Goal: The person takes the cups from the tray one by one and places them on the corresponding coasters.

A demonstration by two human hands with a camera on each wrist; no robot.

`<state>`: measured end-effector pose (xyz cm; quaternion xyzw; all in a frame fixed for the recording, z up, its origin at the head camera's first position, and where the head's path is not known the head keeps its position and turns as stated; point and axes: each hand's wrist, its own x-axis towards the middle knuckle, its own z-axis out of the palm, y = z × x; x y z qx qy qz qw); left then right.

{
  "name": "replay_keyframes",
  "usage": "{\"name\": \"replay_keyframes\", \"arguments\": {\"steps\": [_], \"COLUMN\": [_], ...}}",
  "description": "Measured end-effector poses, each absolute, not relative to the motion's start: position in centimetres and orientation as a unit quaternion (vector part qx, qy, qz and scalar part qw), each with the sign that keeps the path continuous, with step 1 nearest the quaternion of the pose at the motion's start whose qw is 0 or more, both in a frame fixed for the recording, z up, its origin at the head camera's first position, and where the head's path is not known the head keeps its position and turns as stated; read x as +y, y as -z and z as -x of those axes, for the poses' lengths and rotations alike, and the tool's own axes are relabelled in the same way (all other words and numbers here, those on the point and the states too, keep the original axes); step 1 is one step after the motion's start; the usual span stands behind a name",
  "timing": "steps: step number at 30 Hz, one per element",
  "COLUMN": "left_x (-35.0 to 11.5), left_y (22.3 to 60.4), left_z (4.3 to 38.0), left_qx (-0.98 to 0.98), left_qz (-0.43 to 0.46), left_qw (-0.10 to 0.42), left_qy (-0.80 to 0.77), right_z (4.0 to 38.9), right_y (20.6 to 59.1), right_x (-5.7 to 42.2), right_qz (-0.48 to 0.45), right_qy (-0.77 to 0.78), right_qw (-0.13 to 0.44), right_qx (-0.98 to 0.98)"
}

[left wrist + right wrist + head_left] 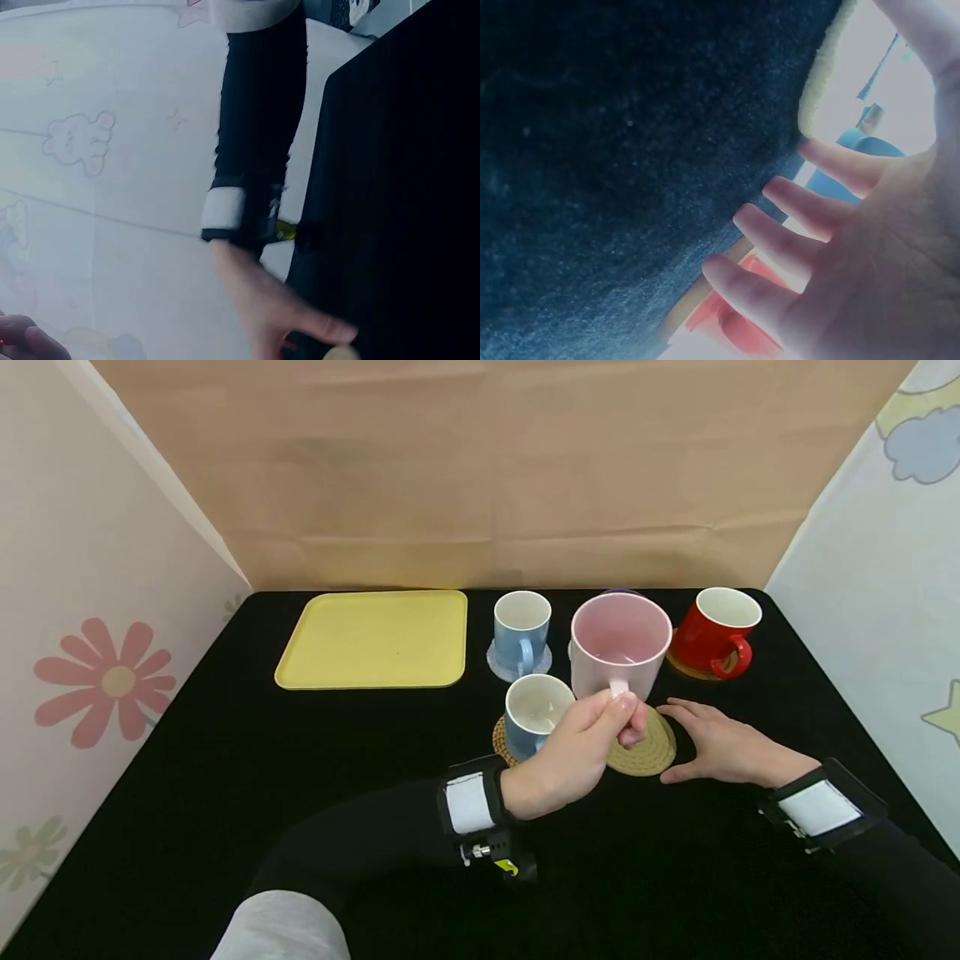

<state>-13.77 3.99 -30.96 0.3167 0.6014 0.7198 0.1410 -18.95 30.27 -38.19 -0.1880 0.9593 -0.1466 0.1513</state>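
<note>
My left hand [572, 758] pinches the handle of a mug, pink inside and pale outside [611, 674], holding it up over the black table. Below it lies a round woven coaster [647, 753], partly hidden by that hand. At the coaster's right edge, my right hand [723, 747] is spread, fingers extended; the right wrist view shows its fingertips [810, 150] close to the pale coaster rim [815, 82]. A blue mug [516, 733] on a brown woven coaster [499, 742] stands beside my left hand. In the left wrist view, the pink mug is not seen.
A yellow tray [375, 643] lies at the back left. Another blue mug [520, 635] stands on a pale coaster [498, 667]. At the back right, a red mug [705, 639] rests on a tan coaster [693, 671]. Something purple [621, 591] shows behind the pink mug.
</note>
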Motion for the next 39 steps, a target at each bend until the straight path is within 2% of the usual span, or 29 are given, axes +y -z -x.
{"name": "replay_keyframes", "arguments": {"steps": [7,23,34,39], "left_x": [6.0,9.2,10.7,10.9], "left_y": [33.4,38.1,39.6,40.2], "left_z": [12.8,14.1,14.4,14.6], "left_qx": [0.621,0.69,0.697,0.702], "left_qz": [-0.287,-0.27,-0.274,-0.26], "left_qw": [0.177,0.14,0.152,0.152], "left_qy": [-0.708,-0.657,-0.645,-0.645], "right_z": [18.8,19.0,18.8,19.0], "right_y": [38.3,38.7,38.8,38.8], "right_x": [30.6,30.7,31.2,31.2], "right_qz": [0.201,0.213,0.224,0.223], "right_qy": [0.176,0.167,0.208,0.183], "right_qw": [0.139,0.11,0.082,0.092], "right_qx": [0.954,0.956,0.949,0.953]}}
